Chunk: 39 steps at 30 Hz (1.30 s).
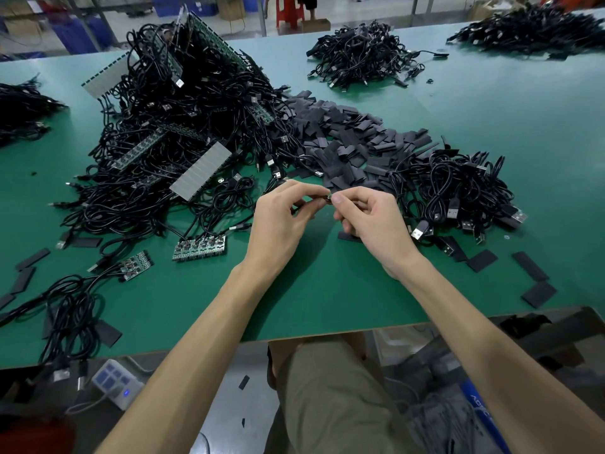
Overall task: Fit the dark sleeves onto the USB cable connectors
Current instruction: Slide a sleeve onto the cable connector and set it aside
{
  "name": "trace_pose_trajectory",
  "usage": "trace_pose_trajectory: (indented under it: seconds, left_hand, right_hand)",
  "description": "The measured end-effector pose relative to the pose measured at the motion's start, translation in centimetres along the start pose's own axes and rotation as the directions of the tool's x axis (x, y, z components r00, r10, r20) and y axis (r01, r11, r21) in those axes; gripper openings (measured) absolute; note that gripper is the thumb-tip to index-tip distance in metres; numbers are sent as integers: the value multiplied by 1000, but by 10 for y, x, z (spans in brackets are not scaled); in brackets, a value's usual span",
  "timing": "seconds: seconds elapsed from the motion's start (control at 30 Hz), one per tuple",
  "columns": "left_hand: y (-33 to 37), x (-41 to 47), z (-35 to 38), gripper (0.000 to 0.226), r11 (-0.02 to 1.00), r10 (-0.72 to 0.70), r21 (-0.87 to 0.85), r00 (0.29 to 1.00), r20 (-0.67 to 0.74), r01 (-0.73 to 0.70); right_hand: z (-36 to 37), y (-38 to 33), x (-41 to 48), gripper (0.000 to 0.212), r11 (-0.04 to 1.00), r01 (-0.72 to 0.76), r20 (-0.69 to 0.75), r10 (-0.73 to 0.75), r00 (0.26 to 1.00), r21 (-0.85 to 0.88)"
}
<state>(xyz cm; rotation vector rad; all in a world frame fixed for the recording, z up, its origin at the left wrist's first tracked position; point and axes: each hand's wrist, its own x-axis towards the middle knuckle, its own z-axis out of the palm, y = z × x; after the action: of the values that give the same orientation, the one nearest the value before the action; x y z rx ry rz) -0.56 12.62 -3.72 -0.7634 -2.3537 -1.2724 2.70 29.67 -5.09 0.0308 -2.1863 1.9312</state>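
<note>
USB cable connector (326, 195), small and dark, is pinched between the left hand (281, 221) and the right hand (370, 224), both curled, above green table (327, 299).

I am finding nothing I can read for sure: only blurred pale letters are showing on a blue bar (481, 411) below the table's (327, 299) near edge.

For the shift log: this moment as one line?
left hand: pinches cable end | right hand: pinches cable end | sleeve seating: cannot tell | loose sleeves: piled behind hands
</note>
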Motion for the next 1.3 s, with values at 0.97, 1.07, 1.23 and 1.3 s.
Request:
trace_pose_trajectory:
  seconds: [0.97, 1.07, 1.23, 1.3]
  left_hand:
    - [-6, 1, 4, 7, 998, -43, 38, 999, 26, 42]
    - [-7, 1, 4, 7, 999, -37, 40, 999, 25, 36]
    - [-9, 0, 4, 6, 998, -54, 24, 998, 38, 54]
    - [-9, -1, 4, 6, 998, -60, 28, 997, 39, 59]
  right_hand:
    - [-1, -1, -2, 17, 999, 21, -22, -23, 999, -50]
    - [-2, -4, -2, 16, 998, 25, -36, -27, 999, -59]
    - [-3, -5, -4, 13, 1000, 15, -26, -15, 1000, -24]
    - [-2, -5, -4, 13, 1000, 13, -25, -14, 1000, -19]
